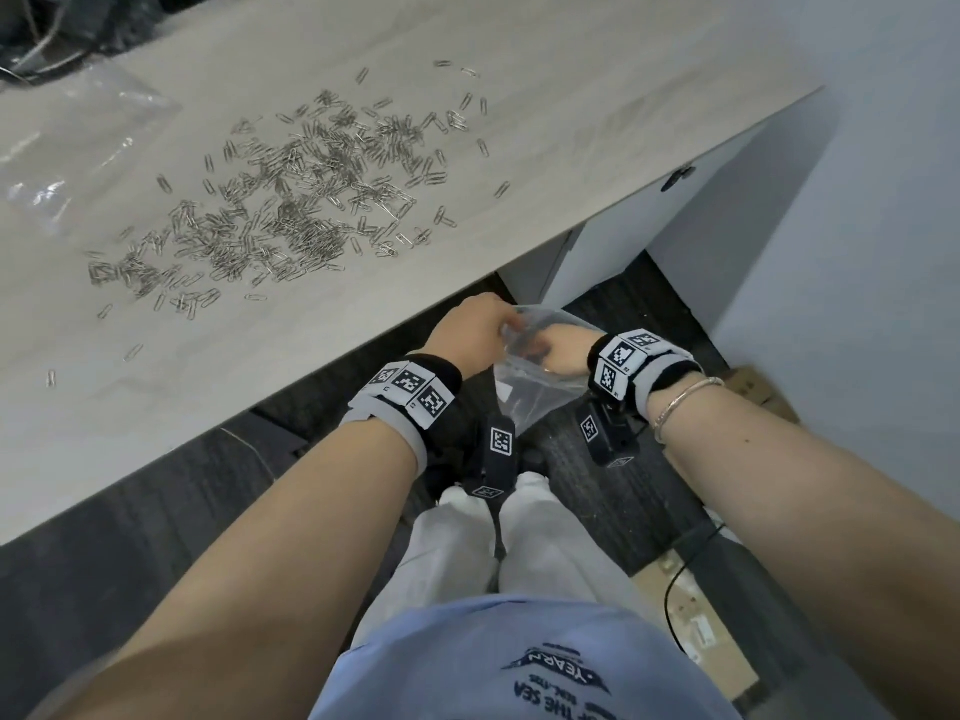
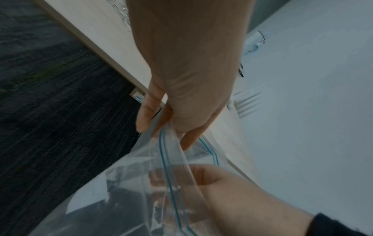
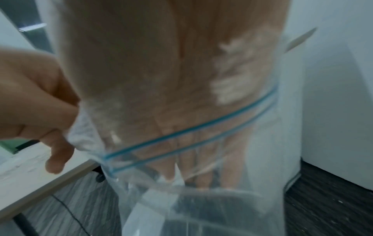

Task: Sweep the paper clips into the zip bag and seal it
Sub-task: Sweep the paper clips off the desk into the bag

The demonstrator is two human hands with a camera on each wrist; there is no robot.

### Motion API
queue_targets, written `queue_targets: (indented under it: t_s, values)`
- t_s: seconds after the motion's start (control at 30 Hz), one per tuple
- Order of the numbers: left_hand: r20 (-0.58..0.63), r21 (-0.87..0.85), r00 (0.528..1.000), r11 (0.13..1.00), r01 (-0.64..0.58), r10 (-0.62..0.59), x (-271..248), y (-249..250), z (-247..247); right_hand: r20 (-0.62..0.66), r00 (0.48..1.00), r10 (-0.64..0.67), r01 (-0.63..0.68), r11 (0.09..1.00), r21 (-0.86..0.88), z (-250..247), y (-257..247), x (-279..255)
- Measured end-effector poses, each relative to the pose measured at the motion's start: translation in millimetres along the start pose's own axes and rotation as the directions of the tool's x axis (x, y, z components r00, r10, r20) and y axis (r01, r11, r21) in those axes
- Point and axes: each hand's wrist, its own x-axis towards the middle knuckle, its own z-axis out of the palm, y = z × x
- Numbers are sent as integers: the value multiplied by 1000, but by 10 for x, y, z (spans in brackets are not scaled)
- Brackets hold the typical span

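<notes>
The person holds a clear zip bag (image 1: 540,387) in the air just off the near edge of the table (image 1: 597,127), below the level of the tabletop, above the dark carpet (image 1: 130,553). The left hand (image 1: 475,330) pinches the bag's top edge between thumb and curled fingers, as the left wrist view shows, with one layer of plastic pulled apart from the other. The right hand (image 1: 563,350) has its fingers inside the mouth of the bag; in the right wrist view the fingers (image 3: 201,159) lie rather straight behind the plastic, under the two blue zip lines (image 3: 189,131), but that view is blurred and the thumb is hidden, so whether this hand grips the plastic I cannot tell. The mouth of the bag seems open; its lower part is cut off by the wrist straps in the head view. The paper clips (image 1: 291,200) lie scattered in a wide heap on the tabletop, well apart from the bag, with a few single clips away from the heap. At the far left of the table a second sheet of clear plastic (image 1: 67,148) lies flat, hard to make out against the surface.
</notes>
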Motion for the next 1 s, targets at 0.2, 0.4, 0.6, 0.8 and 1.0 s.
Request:
queue_targets:
  t_s: [0.2,0.4,0.6,0.8,1.0]
  values:
    - [5,-70,985,983,171,-171,-144,-265,-35,-6,989,-150,150,987,-64,-69,-387,49]
    - [-14,-69,973,971,228,-230,-295,-560,-102,-56,977,-207,209,977,44,-6,-584,147]
    - [-126,-221,968,958,184,-215,-448,-754,-142,-427,875,-227,318,935,156,-11,-819,182]
    - [-170,-280,961,946,165,-218,-543,-854,-129,-634,755,-169,104,985,-138,-10,-833,274]
    - [-126,-283,969,944,172,-214,-617,-945,-135,-447,878,-172,206,978,27,65,-857,361]
